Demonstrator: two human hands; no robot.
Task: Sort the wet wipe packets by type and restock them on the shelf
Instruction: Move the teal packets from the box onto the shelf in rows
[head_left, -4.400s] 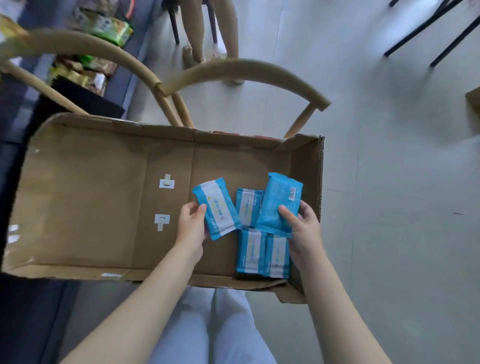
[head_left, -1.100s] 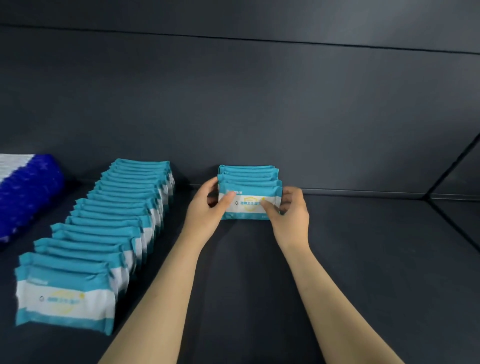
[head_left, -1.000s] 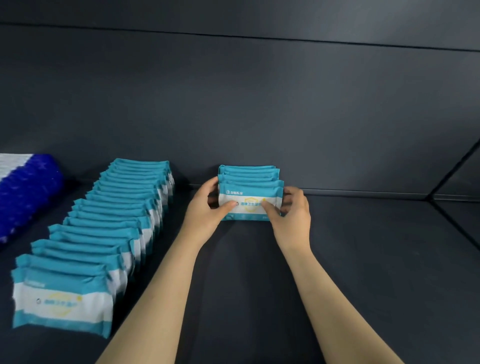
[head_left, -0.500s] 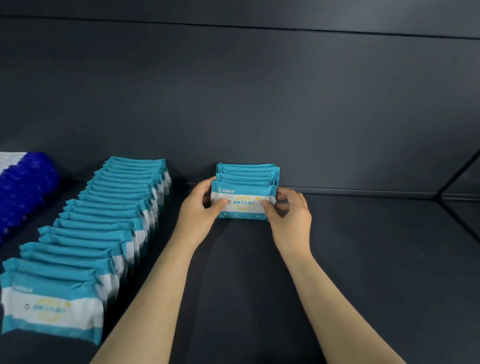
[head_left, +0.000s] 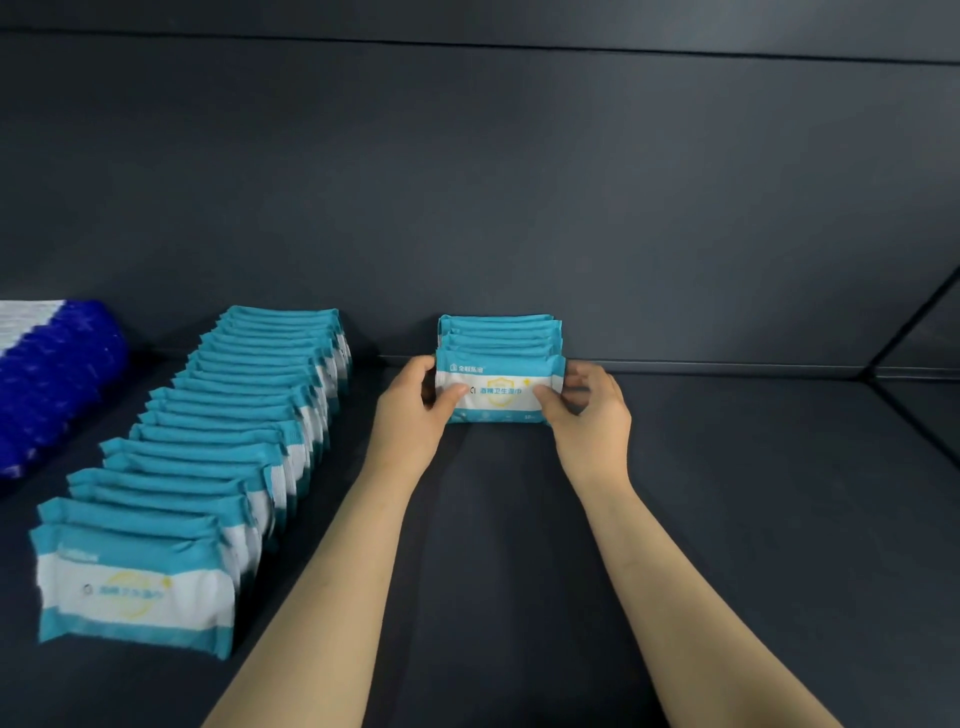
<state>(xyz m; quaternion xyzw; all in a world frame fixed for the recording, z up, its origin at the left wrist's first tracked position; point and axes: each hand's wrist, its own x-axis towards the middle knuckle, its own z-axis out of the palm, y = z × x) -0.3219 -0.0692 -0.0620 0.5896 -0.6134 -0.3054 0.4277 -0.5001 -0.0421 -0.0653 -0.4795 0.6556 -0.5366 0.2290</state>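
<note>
Between the fingers (head_left: 453, 393) of both hands sits the front packet (head_left: 498, 389) of a short row of teal wet wipe packets (head_left: 500, 332), standing on edge against the back wall of the dark shelf (head_left: 727, 519). Each thumb presses the packet's printed white face near a side edge, and the other fingers curl around the ends, so both hands are closed on it. The left hand (head_left: 413, 415) holds the left end and the right hand (head_left: 589, 415) the right end, with palms turned inward and wrists low over the shelf. Both forearms reach forward, bare and roughly parallel.

Such a packet looks light and soft, a thin glossy wrapper that would likely dent under a hard squeeze and could slip between dry fingertips. Holding it by the 2 crimped ends, as here, seems the safest grip, and it keeps the label facing out.

To the left, well apart, runs a long row of matching packets (head_left: 208, 457). Farther left lie dark blue packets (head_left: 52, 384) of another kind.
</note>
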